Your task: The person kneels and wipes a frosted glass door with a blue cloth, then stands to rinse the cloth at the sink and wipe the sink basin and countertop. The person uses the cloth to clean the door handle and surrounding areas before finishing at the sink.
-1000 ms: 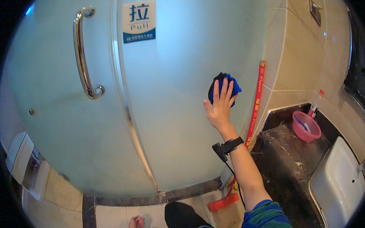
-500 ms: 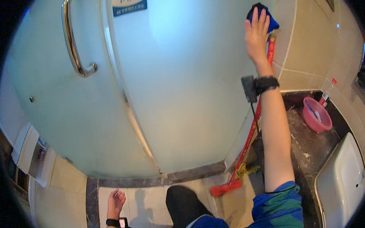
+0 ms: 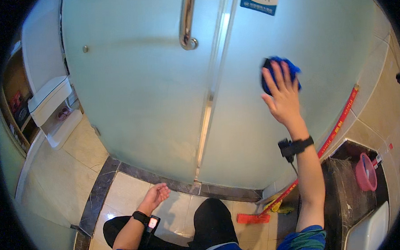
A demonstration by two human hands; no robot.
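My right hand point(image 3: 281, 97) is pressed flat with its fingers spread over a blue and black cloth point(image 3: 293, 68), which it holds against the frosted glass panel point(image 3: 254, 136). Part of the cloth is hidden under the fingers. A black band with a small box and a cable circles that wrist. Low over the floor, my left hand point(image 3: 156, 196) is empty, its fingers loosely bent and slightly apart. It wears a dark wristband and a device with a lit screen.
Left of the cloth, a metal handle point(image 3: 187, 25) stands out from the glass. A red-handled broom point(image 3: 328, 142) leans beside my right arm, its red head on the floor. A pink basin point(image 3: 366, 173) sits on the dark ledge by a white sink point(image 3: 370, 231). A white stool point(image 3: 51, 100) stands at left.
My right hand has brought the cloth left and down across the glass from the panel's right edge. My left hand has risen a little. The view has shifted.
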